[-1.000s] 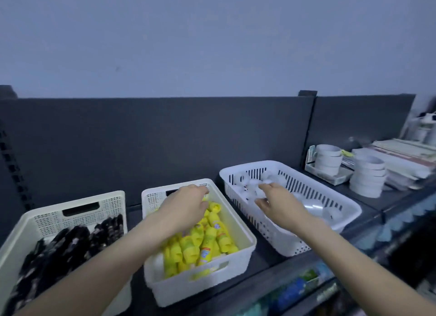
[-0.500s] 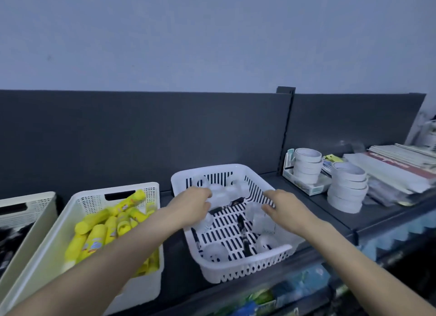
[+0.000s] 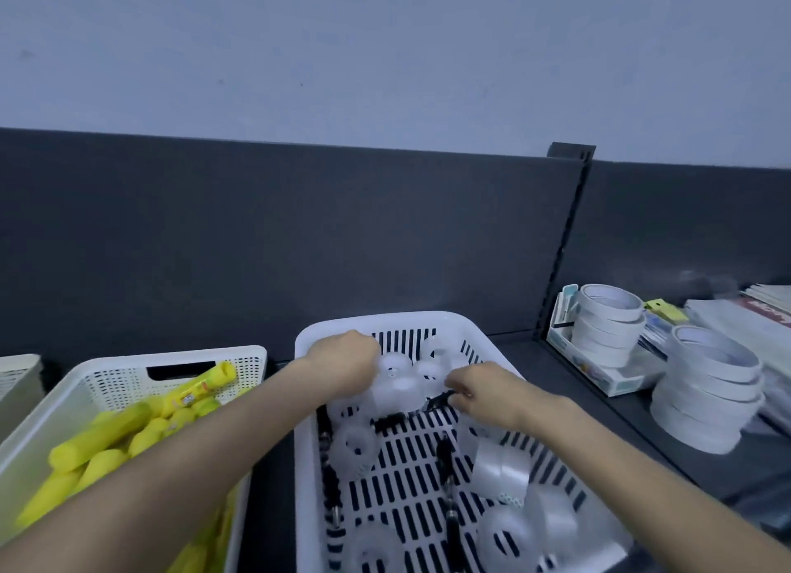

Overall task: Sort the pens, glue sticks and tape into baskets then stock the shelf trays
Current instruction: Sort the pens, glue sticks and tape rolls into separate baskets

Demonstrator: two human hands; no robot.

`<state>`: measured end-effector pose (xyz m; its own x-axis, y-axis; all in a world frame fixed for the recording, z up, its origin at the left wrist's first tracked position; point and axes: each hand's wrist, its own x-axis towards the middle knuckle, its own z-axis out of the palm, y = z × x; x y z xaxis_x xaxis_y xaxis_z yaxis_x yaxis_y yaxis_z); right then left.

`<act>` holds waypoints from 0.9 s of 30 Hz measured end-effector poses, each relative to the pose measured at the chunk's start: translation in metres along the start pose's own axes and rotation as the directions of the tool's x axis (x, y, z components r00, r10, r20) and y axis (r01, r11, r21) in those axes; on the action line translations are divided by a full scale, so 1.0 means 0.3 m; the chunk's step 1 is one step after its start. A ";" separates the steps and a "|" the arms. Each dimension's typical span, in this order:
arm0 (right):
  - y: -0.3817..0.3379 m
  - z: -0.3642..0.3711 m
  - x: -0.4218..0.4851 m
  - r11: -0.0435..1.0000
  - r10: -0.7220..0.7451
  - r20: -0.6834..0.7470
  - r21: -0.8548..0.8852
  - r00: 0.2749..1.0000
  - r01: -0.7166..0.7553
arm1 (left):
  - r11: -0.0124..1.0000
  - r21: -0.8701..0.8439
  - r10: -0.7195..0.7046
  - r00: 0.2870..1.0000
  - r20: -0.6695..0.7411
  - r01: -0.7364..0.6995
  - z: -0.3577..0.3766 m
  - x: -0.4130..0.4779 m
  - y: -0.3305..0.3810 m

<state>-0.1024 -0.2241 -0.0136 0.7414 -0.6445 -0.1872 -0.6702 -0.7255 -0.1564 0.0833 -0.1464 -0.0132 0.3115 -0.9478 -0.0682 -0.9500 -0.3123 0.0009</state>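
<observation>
**Q:** At nine o'clock from you, what sat on the shelf point(image 3: 528, 358)?

**A:** Only the corner of a cream basket point(image 3: 19, 380), then the perforated basket point(image 3: 171, 356) heaped with yellow glue sticks point(image 3: 98, 435). They overlapped and blurred too much for a true count, though at least eight showed.

**Q:** And dead ahead?

**A:** At twelve o'clock stood the slotted basket point(image 3: 385, 322). It held clear tape rolls point(image 3: 501, 465), about ten by my judgement, with four black pens point(image 3: 445, 478) astray among them. My left hand point(image 3: 342, 363) lay knuckles-up on the rolls at the basket's twelve o'clock, fingers bent down out of sight. Whether it gripped one I could not tell. I think it steadied the pile.

**Q:** The other hand?

**A:** My right hand point(image 3: 488, 395) pinched one pen point(image 3: 437, 400) by its end, just at three o'clock of that pile, low over the basket floor. Pens did not belong with tape, so I judged it was to come out.

**Q:** Farther toward three o'clock?

**A:** Two lots of white tape stood ready for stocking. The trayed stack point(image 3: 608, 328) sat in a small tray point(image 3: 616, 382) and seemingly had four rolls. The loose stack point(image 3: 706, 397) stood free on the shelf and had about five. Papers point(image 3: 736, 320) lay behind.
</observation>
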 end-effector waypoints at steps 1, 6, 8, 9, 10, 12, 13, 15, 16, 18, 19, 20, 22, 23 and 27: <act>-0.007 -0.004 0.018 0.999 -0.029 0.035 -0.016 0.999 0.029 | 1.000 0.006 -0.013 1.000 0.022 0.013 0.005 0.005 0.000; -0.016 0.000 0.101 0.988 -0.108 0.124 -0.099 0.986 0.121 | 0.996 0.077 -0.061 0.995 0.079 0.055 0.028 -0.015 0.013; -0.018 0.014 0.120 0.974 -0.144 0.146 -0.155 0.979 0.167 | 0.995 0.061 -0.091 0.985 0.148 0.082 0.042 -0.013 0.020; -0.018 0.021 0.119 0.965 -0.164 0.168 -0.179 0.972 0.194 | 0.992 0.040 -0.124 0.976 0.178 0.119 0.048 -0.011 0.024; -0.015 0.029 0.117 0.955 -0.185 0.195 -0.195 0.963 0.223 | 0.989 0.021 -0.151 0.968 0.199 0.150 0.045 -0.014 0.031; 0.003 0.038 0.109 0.930 -0.249 0.239 -0.213 0.938 0.301 | 0.981 -0.022 -0.186 0.962 0.201 0.194 0.036 -0.025 0.060; 0.015 0.036 0.106 0.914 -0.293 0.243 -0.213 0.925 0.345 | 0.978 -0.071 -0.179 0.963 0.199 0.196 0.033 -0.029 0.075; 0.038 0.004 0.092 0.881 -0.371 0.224 -0.221 0.901 0.417 | 0.949 -0.264 -0.120 0.971 0.205 0.173 0.005 -0.053 0.111; 0.049 -0.022 0.082 0.865 -0.402 0.206 -0.235 0.892 0.444 | 0.921 -0.360 -0.091 0.981 0.173 0.149 -0.006 -0.058 0.116; 0.073 -0.081 0.060 0.840 -0.455 0.167 -0.244 0.875 0.484 | 0.901 -0.402 -0.162 0.986 0.045 0.166 -0.019 -0.054 0.098; 0.085 -0.106 0.051 0.833 -0.481 0.148 -0.229 0.864 0.503 | 0.917 -0.334 -0.239 0.971 -0.016 0.220 -0.023 -0.057 0.084; 0.095 -0.125 0.044 0.829 -0.503 0.134 -0.202 0.854 0.521 | 0.938 -0.189 -0.306 0.950 -0.059 0.291 -0.026 -0.063 0.075; 0.097 -0.140 0.030 0.815 -0.544 0.130 -0.151 0.829 0.559 | 0.912 0.189 -0.363 0.931 -0.038 0.364 -0.023 -0.085 0.074; 0.089 -0.137 0.024 0.800 -0.565 0.141 -0.146 0.813 0.582 | 0.877 0.338 -0.367 0.930 0.008 0.343 -0.009 -0.095 0.078; 0.031 -0.090 0.025 0.689 -0.682 0.187 -0.160 0.707 0.707 | 0.850 0.467 -0.351 0.924 0.151 0.246 0.047 -0.111 0.095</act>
<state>-0.1022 -0.2421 0.0098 0.9748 0.0845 -0.2065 0.0682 -0.9941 -0.0849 0.0455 -0.1228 -0.0249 0.6176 -0.7568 -0.2140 -0.7408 -0.4684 -0.4815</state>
